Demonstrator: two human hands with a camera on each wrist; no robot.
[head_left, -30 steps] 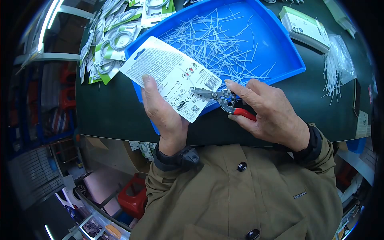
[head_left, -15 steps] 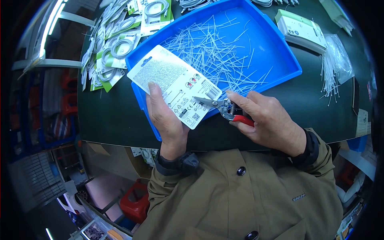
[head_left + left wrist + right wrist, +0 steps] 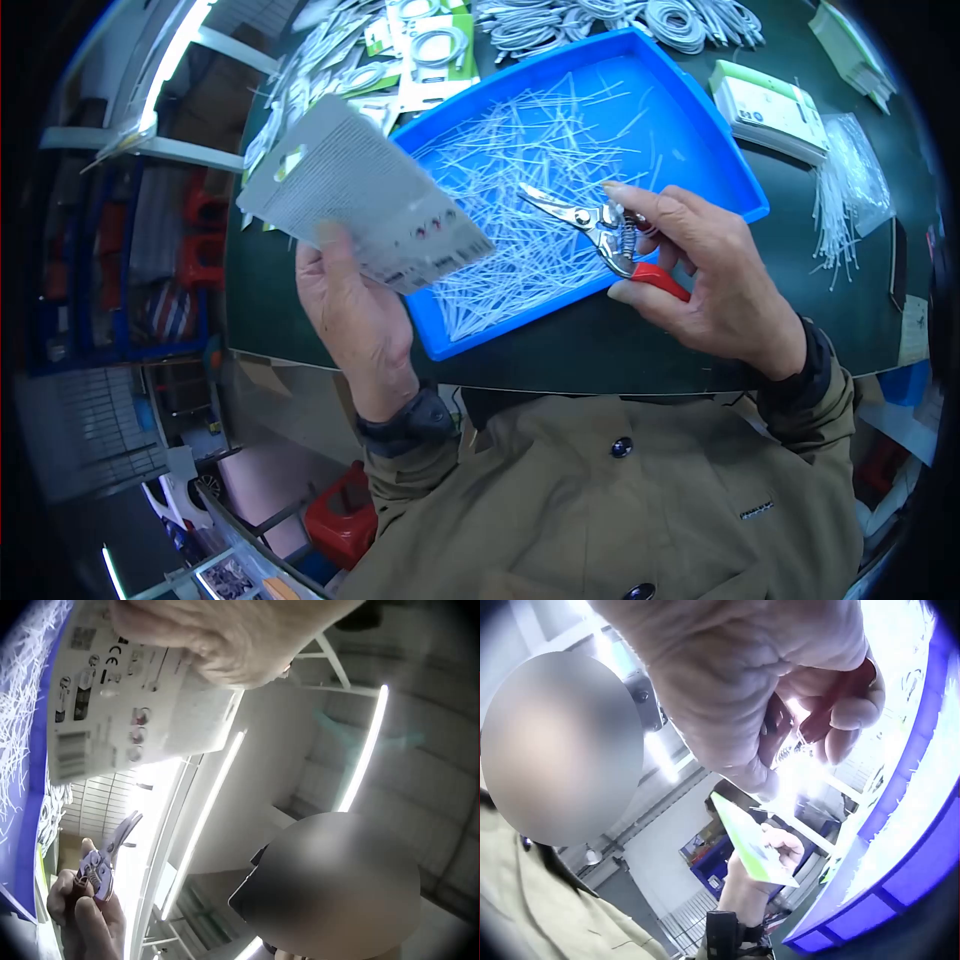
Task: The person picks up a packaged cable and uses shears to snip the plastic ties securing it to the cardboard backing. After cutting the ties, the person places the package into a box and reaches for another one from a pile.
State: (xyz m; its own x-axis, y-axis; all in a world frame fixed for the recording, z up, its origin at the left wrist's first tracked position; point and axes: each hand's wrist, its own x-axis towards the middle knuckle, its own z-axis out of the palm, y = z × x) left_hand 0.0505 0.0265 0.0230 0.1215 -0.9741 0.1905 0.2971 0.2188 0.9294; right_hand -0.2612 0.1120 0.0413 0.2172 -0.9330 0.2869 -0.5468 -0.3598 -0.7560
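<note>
My left hand grips a printed card package by its lower edge, thumb on the printed back; the card is tilted and partly blurred. In the left wrist view the card shows a barcode and symbols beneath the hand. My right hand holds red-handled cutters over the blue tray, their blades close together and apart from the card. The right wrist view shows the fingers curled round the red handles, with the card's green edge beyond. The tray's thin white ties lie in a tangled heap.
The blue tray spans the middle of the dark table. Packaged cables lie at the back left, coiled cables behind the tray. A stack of cards and a bag with white ties stand right.
The left hand has moved left with the card, which has tilted and come away from the cutters. The right hand has shifted slightly right, still holding the cutters. More of the tray shows.
</note>
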